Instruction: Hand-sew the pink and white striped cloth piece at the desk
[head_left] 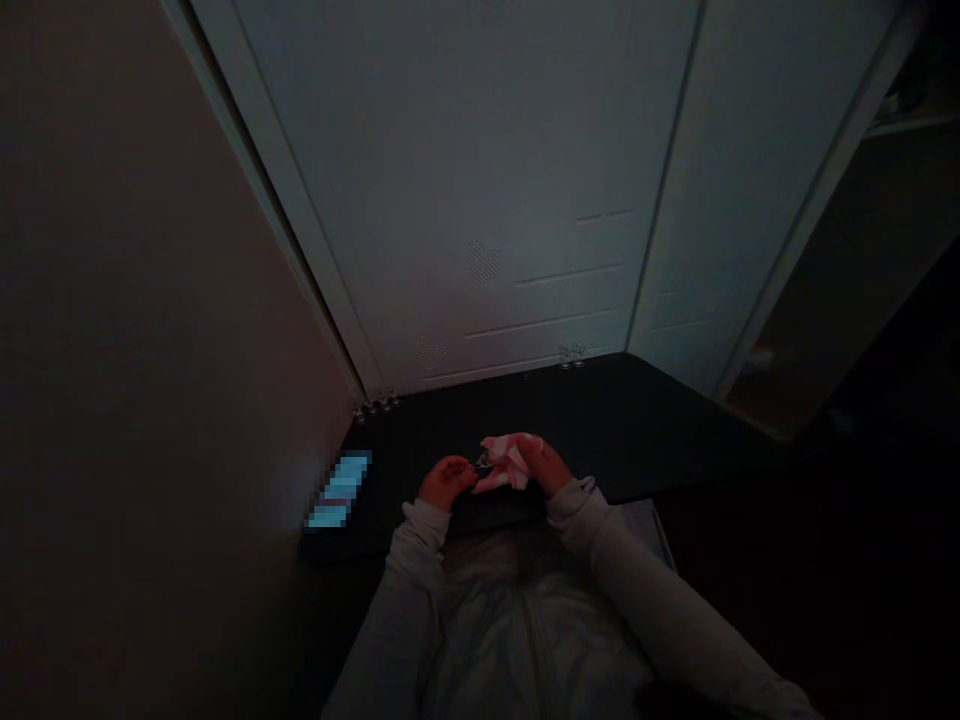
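The scene is very dark. My left hand (447, 481) is closed in a pinch over the near edge of a black table (637, 420), and it seems to grip a small dark thing (484, 462) that I cannot make out. My right hand (541, 462) is closed round a crumpled white cloth or tissue (507, 458), which touches that small thing between the two hands. Both arms wear light grey sleeves.
A lit, blurred phone screen (340, 490) lies at the table's left end by a brownish wall (135, 330). White cupboard doors (495, 200) stand behind the table, with several small glass items (375, 404) at their foot. Dark shelving (885, 250) is on the right.
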